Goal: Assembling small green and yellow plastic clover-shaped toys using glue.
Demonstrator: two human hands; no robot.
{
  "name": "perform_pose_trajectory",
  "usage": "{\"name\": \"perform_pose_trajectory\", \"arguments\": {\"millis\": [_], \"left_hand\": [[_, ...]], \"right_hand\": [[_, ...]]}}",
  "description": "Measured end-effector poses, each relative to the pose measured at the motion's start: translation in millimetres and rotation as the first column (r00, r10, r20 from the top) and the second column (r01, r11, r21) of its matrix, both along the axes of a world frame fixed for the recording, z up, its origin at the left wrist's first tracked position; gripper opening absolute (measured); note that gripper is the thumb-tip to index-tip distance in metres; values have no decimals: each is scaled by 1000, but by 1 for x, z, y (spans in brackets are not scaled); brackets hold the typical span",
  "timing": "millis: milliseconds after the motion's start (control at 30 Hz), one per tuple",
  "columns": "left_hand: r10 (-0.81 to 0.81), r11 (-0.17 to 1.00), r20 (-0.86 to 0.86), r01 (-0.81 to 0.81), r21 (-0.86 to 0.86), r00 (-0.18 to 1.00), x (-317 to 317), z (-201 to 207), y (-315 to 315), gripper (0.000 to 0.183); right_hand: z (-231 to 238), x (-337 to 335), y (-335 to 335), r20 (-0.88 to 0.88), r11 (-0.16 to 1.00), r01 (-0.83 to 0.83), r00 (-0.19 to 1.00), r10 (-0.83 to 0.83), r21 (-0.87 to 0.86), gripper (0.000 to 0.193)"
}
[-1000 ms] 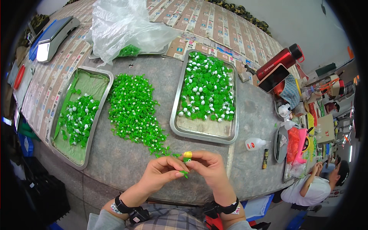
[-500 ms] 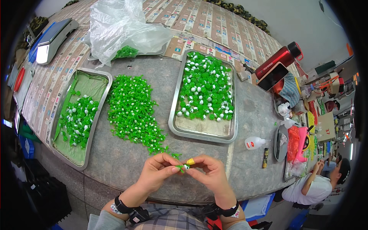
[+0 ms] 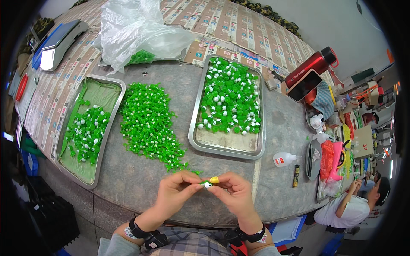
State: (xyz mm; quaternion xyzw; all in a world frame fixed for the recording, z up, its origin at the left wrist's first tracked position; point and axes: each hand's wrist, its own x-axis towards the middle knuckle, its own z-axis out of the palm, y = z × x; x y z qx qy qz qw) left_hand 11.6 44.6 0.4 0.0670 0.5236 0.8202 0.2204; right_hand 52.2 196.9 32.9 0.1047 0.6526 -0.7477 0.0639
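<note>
Near the front edge of the table my left hand point(image 3: 176, 194) and my right hand point(image 3: 234, 193) meet fingertip to fingertip. My left hand pinches a small green plastic piece, mostly hidden by the fingers. Between my right finger and thumb is a small white ball with a black dot point(image 3: 208, 184), like a toy eye, touching the green piece. A yellow cover wraps one right fingertip. Just beyond lies a long heap of small green pieces point(image 3: 149, 121). A metal tray point(image 3: 226, 147) of green-and-white ball pieces stands far right; a green-lined tray point(image 3: 81, 174) with fewer stands left.
Clear plastic bags point(image 3: 132, 34) cover another tray at the back. A white squeeze bottle point(image 3: 284, 159), a small dark tube point(image 3: 295, 176), a phone point(image 3: 304, 85) and a red flask point(image 3: 311, 67) are on the right. A scale point(image 3: 64, 42) stands far left. Another person point(image 3: 348, 209) sits at right.
My fingertips have drawn closer together, and the green piece now sits against the white ball. The ball has shifted slightly down. Trays and heap look the same.
</note>
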Motion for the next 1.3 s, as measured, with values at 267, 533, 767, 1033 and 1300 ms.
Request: {"name": "perform_pose_trajectory", "arguments": {"millis": [267,533,767,1033,1300], "left_hand": [[-144,877,-620,-191,-441,771,-6,8,0,16],[-170,852,-711,-261,-454,682,-5,6,3,17],[-26,942,-334,-89,-324,942,-8,10,-7,7],[432,502,409,-592,631,803,-63,5,-106,18],[37,955,-298,-121,-270,954,-27,25,-35,16]], "right_hand": [[0,1,7,103,988,6,995,11,-156,21],[-7,2,13,157,995,-89,984,82,35,21],[3,-13,13,143,994,-105,985,98,41,19],[-13,-35,6,-78,599,-112,957,281,793,15],[-11,-28,8,-24,679,-175,962,273,713,12]]}}
